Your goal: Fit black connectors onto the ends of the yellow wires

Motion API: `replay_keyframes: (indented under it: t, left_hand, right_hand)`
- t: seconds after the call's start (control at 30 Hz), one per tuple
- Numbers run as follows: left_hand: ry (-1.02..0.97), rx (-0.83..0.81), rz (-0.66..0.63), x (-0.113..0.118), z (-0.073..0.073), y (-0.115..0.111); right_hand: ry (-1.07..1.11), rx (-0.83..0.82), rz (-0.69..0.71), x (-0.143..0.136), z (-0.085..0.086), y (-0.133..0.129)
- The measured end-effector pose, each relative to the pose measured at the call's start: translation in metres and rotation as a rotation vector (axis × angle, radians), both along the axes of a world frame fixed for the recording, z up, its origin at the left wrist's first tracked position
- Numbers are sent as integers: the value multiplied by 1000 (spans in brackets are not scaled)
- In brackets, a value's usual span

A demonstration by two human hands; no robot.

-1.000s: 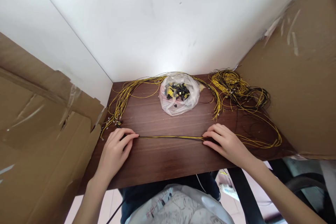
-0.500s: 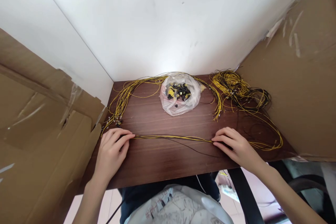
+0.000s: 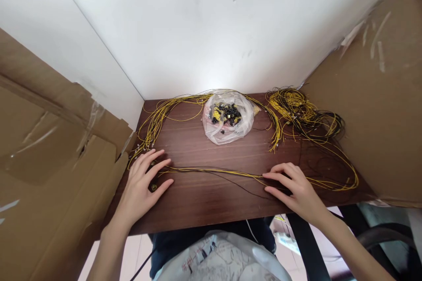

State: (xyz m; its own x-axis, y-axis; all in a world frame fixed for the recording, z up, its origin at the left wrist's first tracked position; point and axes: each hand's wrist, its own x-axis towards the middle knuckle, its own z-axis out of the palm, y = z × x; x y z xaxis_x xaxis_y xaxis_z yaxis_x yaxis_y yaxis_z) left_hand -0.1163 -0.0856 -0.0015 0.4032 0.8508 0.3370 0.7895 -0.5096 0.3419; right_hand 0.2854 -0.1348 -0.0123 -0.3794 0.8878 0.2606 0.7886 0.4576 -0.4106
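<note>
A thin bundle of yellow and black wires (image 3: 214, 171) lies across the brown table between my hands, with one black wire straying toward the front. My left hand (image 3: 141, 184) is at the bundle's left end, fingers spread and holding nothing. Under its palm a small dark and yellow piece (image 3: 153, 187) shows. My right hand (image 3: 293, 186) rests over the right part of the bundle, thumb and fingers apart, fingertips touching or just above the wires. Beyond my right hand the wires curve back in a loop.
A clear plastic bag (image 3: 227, 136) with black and yellow parts stands at the back middle. More wires (image 3: 158, 118) arc behind it from the left, and a tangled wire pile (image 3: 293, 107) lies back right. Cardboard (image 3: 49, 175) walls the left side; another sheet (image 3: 372, 96) the right.
My left hand has let go of the bundle's left end and spread its fingers. My right thumb has moved away from the other fingers, opening that hand.
</note>
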Motion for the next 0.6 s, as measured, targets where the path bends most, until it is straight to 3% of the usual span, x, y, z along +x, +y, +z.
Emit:
replay_keyframes:
  t: [0.3,0.6]
  left_hand:
    - [-63,43,3,-6,-7,0]
    - [-69,50,-13,-11,-7,-2]
  right_hand:
    - [70,4,-9,0,-1,4]
    - [140,-87,50,0,18,16]
